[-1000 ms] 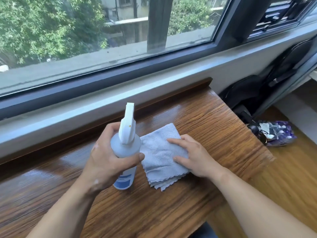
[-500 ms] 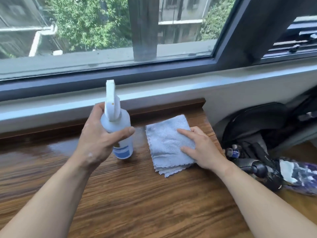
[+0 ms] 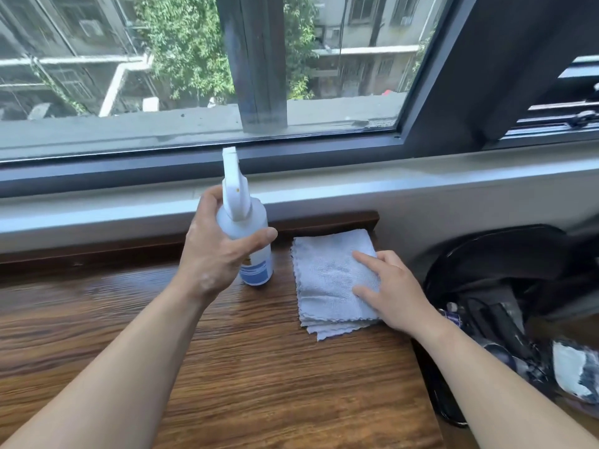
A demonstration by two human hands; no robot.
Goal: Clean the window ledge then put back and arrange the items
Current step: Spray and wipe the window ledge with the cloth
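A white spray bottle point(image 3: 249, 241) with a blue label stands upright on the wooden ledge point(image 3: 227, 367), near its back edge. My left hand point(image 3: 217, 251) grips the bottle around its middle, thumb across the front. To the right of the bottle lies a folded pale grey cloth point(image 3: 327, 280), flat on the wood at the ledge's right end. My right hand point(image 3: 392, 293) rests on the cloth's right side with fingers straight and spread.
A dark window frame point(image 3: 291, 157) and a pale sill point(image 3: 356, 192) run behind the ledge. Off the ledge's right end sits a black bag point(image 3: 505, 280) with bottles and a crumpled packet point(image 3: 573, 374) beside it.
Both hands shifted toward the back right of the ledge: the bottle now stands on the wood near the back edge, and the cloth slid to the right rear corner under my right hand.
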